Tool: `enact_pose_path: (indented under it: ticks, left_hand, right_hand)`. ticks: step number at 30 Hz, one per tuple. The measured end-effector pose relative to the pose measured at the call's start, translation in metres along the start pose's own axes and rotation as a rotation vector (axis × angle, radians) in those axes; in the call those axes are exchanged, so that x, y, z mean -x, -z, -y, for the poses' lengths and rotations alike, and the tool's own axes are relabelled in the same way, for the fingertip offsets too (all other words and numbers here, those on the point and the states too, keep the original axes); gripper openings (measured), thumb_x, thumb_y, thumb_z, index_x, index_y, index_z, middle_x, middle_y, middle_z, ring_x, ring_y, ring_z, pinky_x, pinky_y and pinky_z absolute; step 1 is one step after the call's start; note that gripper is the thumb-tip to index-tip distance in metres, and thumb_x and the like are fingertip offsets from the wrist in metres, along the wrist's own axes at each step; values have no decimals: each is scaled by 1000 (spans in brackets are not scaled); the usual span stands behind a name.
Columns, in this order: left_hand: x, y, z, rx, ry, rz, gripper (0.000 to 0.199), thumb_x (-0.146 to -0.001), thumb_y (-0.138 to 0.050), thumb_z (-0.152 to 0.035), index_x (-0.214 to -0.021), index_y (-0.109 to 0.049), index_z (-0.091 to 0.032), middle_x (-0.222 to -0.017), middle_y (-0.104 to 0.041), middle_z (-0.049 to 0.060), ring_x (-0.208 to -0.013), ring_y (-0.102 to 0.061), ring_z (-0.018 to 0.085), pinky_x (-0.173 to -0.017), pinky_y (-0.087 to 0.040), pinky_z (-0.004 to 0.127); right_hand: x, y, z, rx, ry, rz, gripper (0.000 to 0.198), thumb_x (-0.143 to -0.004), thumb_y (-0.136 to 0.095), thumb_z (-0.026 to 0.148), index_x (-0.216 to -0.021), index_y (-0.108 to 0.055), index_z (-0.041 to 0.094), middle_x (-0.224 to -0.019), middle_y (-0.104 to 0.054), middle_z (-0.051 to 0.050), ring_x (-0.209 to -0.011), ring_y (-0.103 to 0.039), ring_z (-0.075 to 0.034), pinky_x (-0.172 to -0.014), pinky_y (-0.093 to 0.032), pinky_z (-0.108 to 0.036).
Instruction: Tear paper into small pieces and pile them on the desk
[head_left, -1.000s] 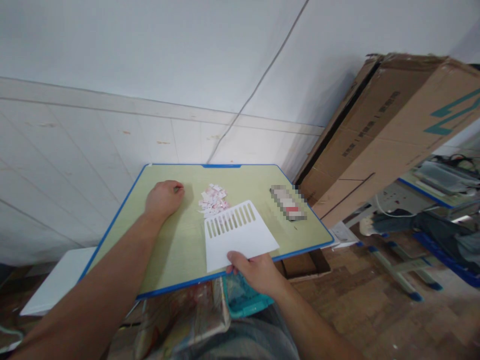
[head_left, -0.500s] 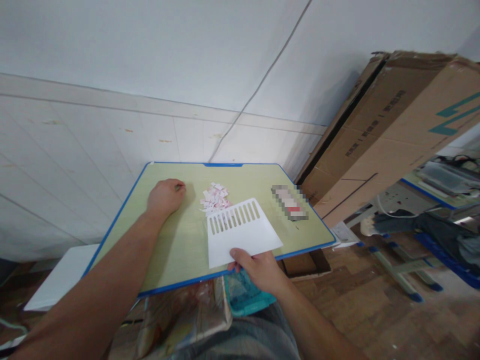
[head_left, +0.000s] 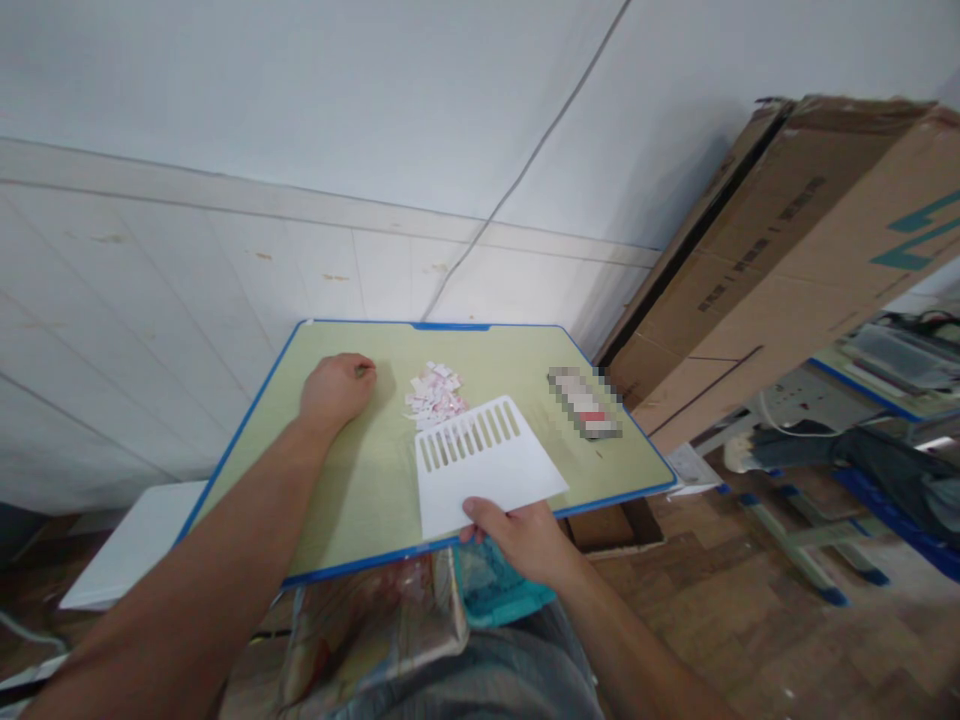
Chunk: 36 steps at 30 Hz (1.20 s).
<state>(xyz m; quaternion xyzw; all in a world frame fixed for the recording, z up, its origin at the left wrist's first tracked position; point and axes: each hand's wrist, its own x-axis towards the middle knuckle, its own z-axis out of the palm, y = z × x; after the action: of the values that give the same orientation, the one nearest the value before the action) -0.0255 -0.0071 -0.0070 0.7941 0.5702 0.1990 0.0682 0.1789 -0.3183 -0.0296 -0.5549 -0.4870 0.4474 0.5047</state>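
Note:
My right hand (head_left: 517, 535) pinches the near edge of a white slotted card (head_left: 487, 478), thumb on top and fingers beneath. A row of long openings runs along the card's far side. That far edge lies against a heap of small white and pink paper pieces (head_left: 436, 390), some of which show through the slots. Resting on the desk left of the heap, my left hand (head_left: 337, 388) is closed, thumb and fingers pressed together. Whether anything small is between those fingertips I cannot make out.
The pale green desk (head_left: 352, 500) has a blue rim and stands against a white wall. A blurred-out rectangular object (head_left: 585, 402) lies at its right. Tall cardboard boxes (head_left: 750, 260) lean behind the right corner. Below the front edge is a teal bin (head_left: 502, 590).
The view has shifted slightly. Both hands and the white slotted card keep practically the same places on the desk.

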Motion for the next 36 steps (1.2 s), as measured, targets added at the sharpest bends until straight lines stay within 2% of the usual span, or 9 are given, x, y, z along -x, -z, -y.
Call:
enact_pose_path:
  ticks: [7, 13, 16, 19, 25, 29, 32, 34, 36]
  left_hand:
    - [0, -1, 0, 12, 0, -16, 47, -106, -55, -35, -130, -93, -22, -144, -89, 11, -140, -79, 33, -121, -60, 38]
    - [1, -2, 0, 10, -5, -34, 46, -105, -55, -34, -127, -94, -22, -142, -90, 11, -139, -80, 35, -121, -62, 41]
    - [2, -2, -1, 17, 4, -45, 45, -104, -56, -34, -126, -94, -22, -142, -90, 11, -138, -80, 35, -121, -62, 41]
    - [1, -2, -1, 32, 5, -32, 45, -104, -57, -35, -125, -94, -22, -141, -90, 12, -138, -80, 35, -122, -62, 41]
    - [3, 2, -1, 47, 5, -20, 47, -104, -57, -35, -129, -94, -21, -143, -89, 13, -139, -81, 36, -121, -63, 43]
    - [2, 3, 2, 9, -5, -18, 48, -103, -56, -37, -128, -94, -23, -145, -89, 12, -141, -80, 37, -122, -63, 44]
    - [-1, 0, 5, -2, -5, -19, 50, -104, -53, -39, -129, -94, -23, -148, -87, 12, -142, -79, 38, -122, -63, 46]
    - [-4, -1, 7, -4, -7, -25, 51, -106, -51, -40, -130, -93, -23, -150, -86, 13, -144, -77, 39, -122, -63, 49]
    - [-6, -2, 8, -2, -8, -20, 51, -105, -52, -40, -129, -93, -23, -150, -86, 14, -144, -77, 40, -120, -64, 50]
  right_hand:
    - [0, -3, -7, -13, 5, -25, 34, -102, -78, 59, -86, -74, 29, -72, -80, -3, -65, -73, -22, -71, -68, -36]
    - [2, -2, -17, -41, 28, -41, 29, -103, -79, 52, -86, -78, 28, -74, -82, -3, -66, -76, -22, -70, -67, -35]
    - [2, 1, -15, -62, 23, -13, 25, -102, -81, 50, -92, -81, 27, -74, -83, -2, -68, -77, -22, -71, -68, -34]
    - [2, 2, -8, -75, 2, -35, 31, -101, -81, 53, -84, -80, 26, -73, -82, -3, -67, -77, -23, -72, -67, -34]
    - [3, 3, -5, -83, 1, -243, 38, -99, -80, 56, -77, -76, 26, -68, -80, -5, -66, -78, -26, -71, -67, -37]
    - [-20, 24, 3, 56, 103, -390, 40, -98, -75, 54, -68, -72, 27, -67, -79, -6, -72, -81, -27, -85, -70, -40]
    - [-49, 46, 18, 74, 112, -598, 31, -88, -73, 54, -71, -71, 28, -62, -77, -4, -59, -74, -26, -69, -66, -39]
    - [-66, 56, 25, 111, 79, -584, 31, -84, -71, 54, -66, -69, 28, -62, -77, -7, -60, -74, -25, -68, -65, -38]
    - [-77, 59, 28, 118, 68, -541, 30, -82, -71, 55, -71, -71, 27, -64, -79, -7, -59, -75, -25, -66, -64, -38]
